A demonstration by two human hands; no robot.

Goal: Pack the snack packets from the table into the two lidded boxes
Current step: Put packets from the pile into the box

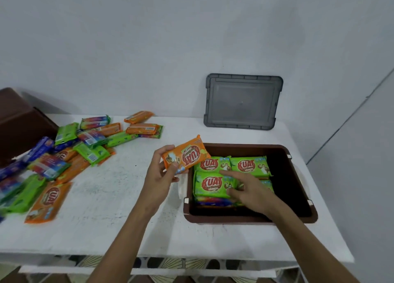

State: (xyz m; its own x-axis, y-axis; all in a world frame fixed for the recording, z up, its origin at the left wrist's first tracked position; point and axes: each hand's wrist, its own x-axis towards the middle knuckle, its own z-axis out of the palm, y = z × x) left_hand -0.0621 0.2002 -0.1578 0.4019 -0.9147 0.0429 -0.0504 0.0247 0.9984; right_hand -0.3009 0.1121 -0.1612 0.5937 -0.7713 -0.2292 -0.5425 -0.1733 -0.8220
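Snack packets (70, 154) are lying in a loose heap on the left side of the white table (119, 208), with orange, green, blue and multicoloured ones all overlapping. Your left hand (158, 176) is pinching one orange KUAT packet (187, 154) by its near end, thumb on the front and fingers behind. It's holding the packet tilted in the air just beside the left rim of the open brown box (298, 171). Inside that box, green KUAT packets (211, 183) are sitting flat, two by two, on top of multicoloured packets (213, 202) peeking out at the near edge. Your right hand (250, 190) is gripping nothing. Its fingers are loosely stretched out and resting on the near-right green one, index finger pointing left. A grey lid (243, 101) is leaning upright against the wall (128, 48) behind the box, and another brown box (19, 120) is sitting at the far left, partly cut off.
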